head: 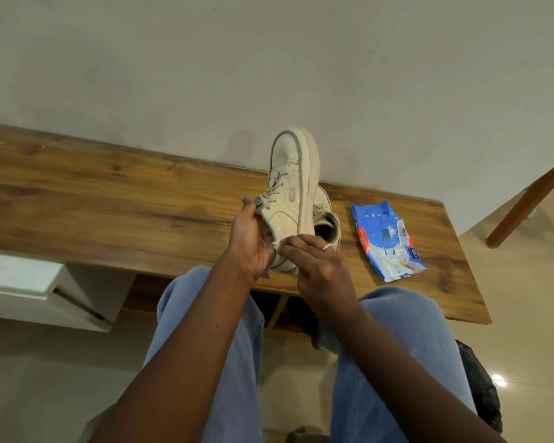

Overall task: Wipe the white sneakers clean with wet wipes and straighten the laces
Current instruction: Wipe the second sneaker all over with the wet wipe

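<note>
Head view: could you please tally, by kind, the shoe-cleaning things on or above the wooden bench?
White sneakers: 2, the held sneaker and the second sneaker on the bench
Wet wipes pack: 1
Loose wipe: 1
Total: 4

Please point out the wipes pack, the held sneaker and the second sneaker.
wipes pack (385, 243): head view, blue front.
held sneaker (285, 216): head view, side panel.
second sneaker (323, 205): head view, upper near the collar.

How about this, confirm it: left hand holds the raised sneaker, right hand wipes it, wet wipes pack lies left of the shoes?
Not quite: in the head view the wet wipes pack lies right of the white sneakers, not left. The rest stands.
</note>
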